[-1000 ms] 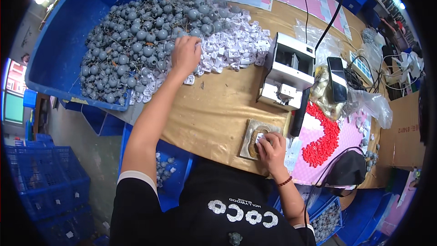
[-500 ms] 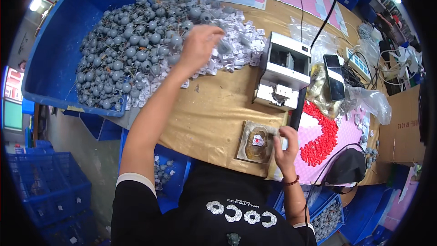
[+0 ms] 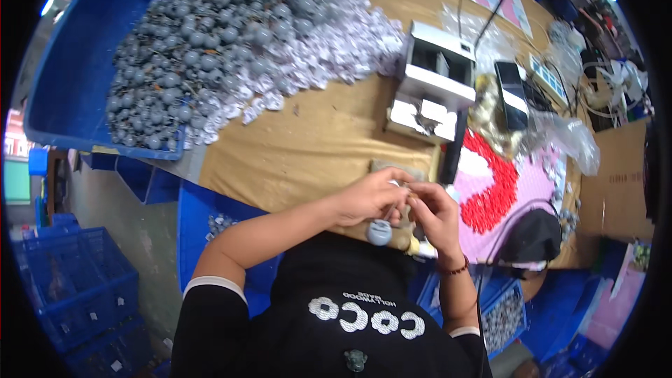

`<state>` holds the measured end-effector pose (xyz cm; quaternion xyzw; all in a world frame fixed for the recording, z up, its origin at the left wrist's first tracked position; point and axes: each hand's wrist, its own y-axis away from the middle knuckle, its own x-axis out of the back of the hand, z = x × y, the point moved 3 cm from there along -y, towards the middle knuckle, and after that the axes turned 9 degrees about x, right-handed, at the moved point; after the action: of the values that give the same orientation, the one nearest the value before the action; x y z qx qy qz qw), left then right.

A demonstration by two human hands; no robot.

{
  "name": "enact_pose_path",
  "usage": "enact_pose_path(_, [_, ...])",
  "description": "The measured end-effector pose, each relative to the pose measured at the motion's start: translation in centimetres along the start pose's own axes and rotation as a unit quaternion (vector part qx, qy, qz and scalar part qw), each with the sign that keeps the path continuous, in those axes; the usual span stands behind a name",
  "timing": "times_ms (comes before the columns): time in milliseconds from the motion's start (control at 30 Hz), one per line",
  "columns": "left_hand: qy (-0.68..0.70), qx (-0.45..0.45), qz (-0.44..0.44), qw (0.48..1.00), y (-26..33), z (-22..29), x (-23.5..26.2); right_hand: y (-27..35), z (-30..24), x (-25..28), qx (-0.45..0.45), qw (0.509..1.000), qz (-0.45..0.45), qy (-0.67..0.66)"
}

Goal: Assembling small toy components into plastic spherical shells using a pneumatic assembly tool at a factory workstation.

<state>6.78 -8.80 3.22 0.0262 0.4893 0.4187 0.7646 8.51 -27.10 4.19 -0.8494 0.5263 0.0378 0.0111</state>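
My left hand (image 3: 372, 199) and my right hand (image 3: 435, 218) meet over the table's near edge, fingers closed and nearly touching. From the left fingers hangs a grey ball-shaped part (image 3: 379, 232) on a thin stem or wire. A small white bit (image 3: 396, 183) shows at the left fingertips. My right thumb and finger pinch at the same spot; what lies between them is too small to make out. Under the hands, a square fixture block (image 3: 383, 166) is mostly covered, with only its edges in sight.
A heap of grey balls (image 3: 203, 38) spills from a blue bin (image 3: 66, 84) beside white pieces (image 3: 329, 56). A white-and-black machine (image 3: 437, 84) stands beyond my hands. At right are red pieces (image 3: 490, 196), a phone (image 3: 512, 94), a black pouch (image 3: 533, 234) and cables.
My left hand has come from the heap to meet my right hand over the fixture block, bringing a grey ball-shaped part. The right fingers have closed. The view has shifted slightly.
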Motion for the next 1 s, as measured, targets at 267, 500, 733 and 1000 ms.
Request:
enact_pose_path(267, [-0.423,-0.148,0.243,0.860,2.8,-4.5,1.6,0.0,2.4,0.4,0.234,0.884,-0.042,0.403])
enact_pose_path(500, [-0.599,-0.265,0.271,0.706,3.4,-5.5,0.5,-1.2,3.6,-0.9,0.307,0.808,-0.094,0.495])
enact_pose_path(733, [-0.620,-0.262,0.259,0.693,2.7,-5.3,0.9,-1.5,3.6,-0.8,0.284,0.789,-0.126,0.530])
enact_pose_path(1000, [-0.666,-0.235,0.288,0.646,2.6,-5.1,1.4,-1.3,2.2,-0.6,0.257,0.735,-0.184,0.600])
